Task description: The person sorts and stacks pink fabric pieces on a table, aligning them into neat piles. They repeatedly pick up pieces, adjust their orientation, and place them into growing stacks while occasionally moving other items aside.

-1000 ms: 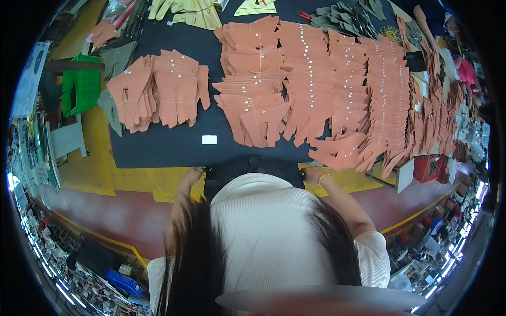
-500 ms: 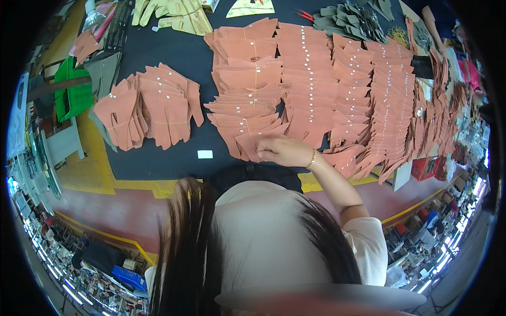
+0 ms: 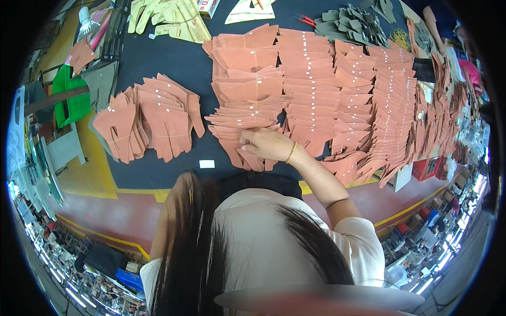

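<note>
Terracotta-coloured cut pieces of leather-like sheet cover most of the black surface [image 3: 174, 58]. Nearest the person, the right hand [image 3: 267, 145] reaches forward from the lower right, a thin gold bracelet [image 3: 291, 152] at its wrist. Its fingers are curled down and nearly closed on the lowest pieces of the middle fanned stack [image 3: 247, 100], pinching the near edge of that stack; how many pieces it has hold of cannot be told. The left hand is hidden below the person's head and shoulders, so its state cannot be told.

Just to the left of the right hand a small white tag [image 3: 207, 164] lies alone on the black surface. Further left sits a separate pile of larger pieces [image 3: 150, 118], well apart from the middle stack. To the right, long overlapping rows of smaller pieces [image 3: 390, 100] run toward the far edge. At the far side lie pale yellow cut shapes [image 3: 168, 18] on the left and grey-green cut shapes [image 3: 350, 26] on the right.
</note>
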